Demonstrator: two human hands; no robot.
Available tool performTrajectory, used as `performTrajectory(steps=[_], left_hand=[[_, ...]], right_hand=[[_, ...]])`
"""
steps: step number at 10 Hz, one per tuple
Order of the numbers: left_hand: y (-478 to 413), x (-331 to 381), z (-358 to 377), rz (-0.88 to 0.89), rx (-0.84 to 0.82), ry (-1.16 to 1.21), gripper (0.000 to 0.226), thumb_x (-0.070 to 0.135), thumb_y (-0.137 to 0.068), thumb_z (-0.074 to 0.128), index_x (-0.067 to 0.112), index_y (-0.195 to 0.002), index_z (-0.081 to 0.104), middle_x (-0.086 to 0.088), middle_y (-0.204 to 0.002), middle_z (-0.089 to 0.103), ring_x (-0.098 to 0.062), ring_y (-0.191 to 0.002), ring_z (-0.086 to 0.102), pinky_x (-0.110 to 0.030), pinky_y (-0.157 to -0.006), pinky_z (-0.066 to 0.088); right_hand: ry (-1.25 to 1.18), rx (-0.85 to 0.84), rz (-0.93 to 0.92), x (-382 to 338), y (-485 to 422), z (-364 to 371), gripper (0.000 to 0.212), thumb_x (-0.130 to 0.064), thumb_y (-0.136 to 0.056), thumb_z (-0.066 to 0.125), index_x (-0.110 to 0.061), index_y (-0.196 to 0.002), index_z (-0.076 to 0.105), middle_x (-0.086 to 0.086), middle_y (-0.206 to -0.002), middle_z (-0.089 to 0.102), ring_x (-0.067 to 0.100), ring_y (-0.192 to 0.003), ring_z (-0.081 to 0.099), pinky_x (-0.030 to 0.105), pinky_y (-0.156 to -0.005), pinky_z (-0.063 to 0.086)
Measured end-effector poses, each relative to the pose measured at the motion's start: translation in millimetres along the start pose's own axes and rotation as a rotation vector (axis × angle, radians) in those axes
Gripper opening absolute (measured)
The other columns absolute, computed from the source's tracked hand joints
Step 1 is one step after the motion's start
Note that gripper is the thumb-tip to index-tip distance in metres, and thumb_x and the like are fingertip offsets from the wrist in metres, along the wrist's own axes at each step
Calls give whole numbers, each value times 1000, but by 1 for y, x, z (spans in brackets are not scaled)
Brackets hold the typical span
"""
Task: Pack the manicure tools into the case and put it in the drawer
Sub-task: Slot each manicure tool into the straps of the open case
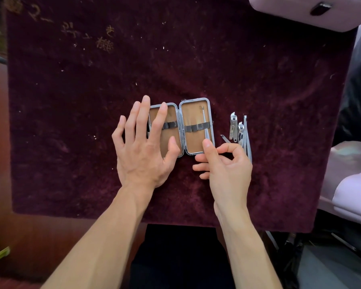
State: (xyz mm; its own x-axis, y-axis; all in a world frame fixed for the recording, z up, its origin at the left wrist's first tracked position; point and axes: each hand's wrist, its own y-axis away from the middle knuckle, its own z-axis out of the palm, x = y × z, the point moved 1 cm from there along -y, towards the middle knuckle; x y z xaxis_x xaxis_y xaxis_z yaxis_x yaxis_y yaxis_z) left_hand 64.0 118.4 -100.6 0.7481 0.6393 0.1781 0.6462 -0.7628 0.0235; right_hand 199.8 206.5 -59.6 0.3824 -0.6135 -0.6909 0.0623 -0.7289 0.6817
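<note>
Fingers of the right hand [227,170] curl, thumb ending on the slim steel tool [205,130] (pinch unclear): push it straight under the black elastic band [193,128]. Left hand [142,151], fingers spread flat, should pin the open tan metal-rimmed case [191,115] at mid-frame.

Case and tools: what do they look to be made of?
Case: a bright metal rim that glints, with a matte tan lining, perhaps suede or leather. Loose tools and the strapped tool: polished metal, likely steel, judging by their mirror-like highlights.

Shiny metal-rimmed case [196,101] and clippers [233,127] lie on plush burgundy cloth [196,59].
</note>
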Motion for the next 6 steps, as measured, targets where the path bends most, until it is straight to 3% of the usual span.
performTrajectory(steps=[6], left_hand=[[-1,0,-1,0,-8,-9,67,48,-96,44,29,-159,32,-5,-169,28,-24,-156,27,-47,-124,21]], right_hand=[[11,2,-13,-2,-3,4,29,-35,-97,78,-16,-92,57,4,-68,80,21,-53,78,22,-49,57]])
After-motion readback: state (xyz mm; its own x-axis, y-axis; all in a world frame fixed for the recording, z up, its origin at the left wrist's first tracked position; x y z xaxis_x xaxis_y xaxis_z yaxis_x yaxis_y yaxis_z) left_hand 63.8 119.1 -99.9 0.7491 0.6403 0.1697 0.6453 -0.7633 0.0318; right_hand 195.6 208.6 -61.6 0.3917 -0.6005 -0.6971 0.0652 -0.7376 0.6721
